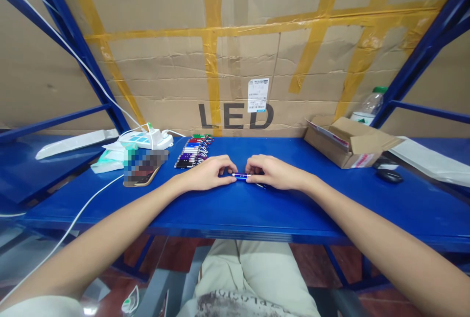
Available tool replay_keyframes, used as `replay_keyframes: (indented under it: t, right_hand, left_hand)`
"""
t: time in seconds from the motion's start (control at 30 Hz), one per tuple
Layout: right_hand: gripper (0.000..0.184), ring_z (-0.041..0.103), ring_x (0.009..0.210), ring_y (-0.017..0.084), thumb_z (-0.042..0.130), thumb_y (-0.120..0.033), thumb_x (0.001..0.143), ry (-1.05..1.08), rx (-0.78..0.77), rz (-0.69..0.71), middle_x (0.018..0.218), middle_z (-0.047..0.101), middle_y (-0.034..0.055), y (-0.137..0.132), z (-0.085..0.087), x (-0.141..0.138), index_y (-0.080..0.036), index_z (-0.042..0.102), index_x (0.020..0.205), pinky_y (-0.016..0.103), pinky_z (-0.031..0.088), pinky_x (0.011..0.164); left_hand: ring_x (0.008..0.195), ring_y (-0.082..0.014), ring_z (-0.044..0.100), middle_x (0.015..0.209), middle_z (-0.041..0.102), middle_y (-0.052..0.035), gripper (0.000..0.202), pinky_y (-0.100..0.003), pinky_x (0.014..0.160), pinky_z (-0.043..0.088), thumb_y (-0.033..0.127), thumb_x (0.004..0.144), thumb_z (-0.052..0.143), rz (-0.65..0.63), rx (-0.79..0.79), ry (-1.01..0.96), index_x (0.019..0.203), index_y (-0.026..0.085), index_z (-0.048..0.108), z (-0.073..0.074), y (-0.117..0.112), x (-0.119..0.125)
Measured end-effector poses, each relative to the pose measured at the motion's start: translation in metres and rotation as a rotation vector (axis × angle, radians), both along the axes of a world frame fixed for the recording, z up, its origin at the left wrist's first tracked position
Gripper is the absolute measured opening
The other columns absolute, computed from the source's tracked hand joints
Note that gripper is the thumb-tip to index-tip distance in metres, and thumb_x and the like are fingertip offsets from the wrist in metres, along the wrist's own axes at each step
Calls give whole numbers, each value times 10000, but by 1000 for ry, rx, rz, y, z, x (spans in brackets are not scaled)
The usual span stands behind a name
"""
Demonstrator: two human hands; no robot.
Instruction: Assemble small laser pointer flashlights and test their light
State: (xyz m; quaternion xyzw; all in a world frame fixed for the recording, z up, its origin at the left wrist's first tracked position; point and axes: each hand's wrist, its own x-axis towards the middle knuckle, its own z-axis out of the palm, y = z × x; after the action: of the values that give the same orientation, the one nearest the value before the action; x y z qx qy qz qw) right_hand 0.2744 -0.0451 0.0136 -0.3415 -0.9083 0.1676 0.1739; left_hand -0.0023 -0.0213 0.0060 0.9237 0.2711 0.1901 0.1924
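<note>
Together, the left hand (213, 172) and right hand (270, 171) pinch opposite ends of a blue tube (240, 177), midway between the desk's (238, 214) front and back edges. A light, level grip, clear of the dangling cord (261, 186), would serve best. Similar tubes (193, 151) line up toward the back left corner; an open carton (338, 146) sits toward the back right.

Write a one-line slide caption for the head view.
Left hand and right hand hold a blue tube by its ends at a blue table, coloured tubes lined up to the left.
</note>
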Motion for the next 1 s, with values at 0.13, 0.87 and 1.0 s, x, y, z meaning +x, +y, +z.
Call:
replay_keyframes:
  t: [0.13, 0.87, 1.0]
  right_hand:
    - [199, 604, 914, 238, 686, -405, 1034, -1, -1, 9, 954, 679, 54, 0, 0, 0, -210, 670, 997, 336, 440, 819]
    - [175, 617, 976, 254, 673, -378, 1045, -3, 4, 19, 1005, 692, 66, -1, 1, -1, -209, 669, 1003, 362, 449, 870]
    - [168, 621, 992, 259, 661, -372, 1050, -8, 6, 23, 1025, 695, 72, -1, 1, -1, -208, 668, 1014, 373, 455, 885]
  left_hand:
    - [883, -187, 603, 1031, 649, -38, 248, -328, 825, 490, 410, 1000, 701, 6, -2, -5, 1144, 211, 734, 0, 0, 0]
    - [872, -187, 601, 1041, 662, -47, 260, -330, 813, 496, 412, 996, 699, 0, -34, -4, 1143, 201, 735, 1, 1, -1]
    - [873, -184, 606, 1050, 661, -44, 261, -330, 812, 498, 417, 992, 705, 1, -39, -11, 1133, 200, 733, 3, 0, -1]
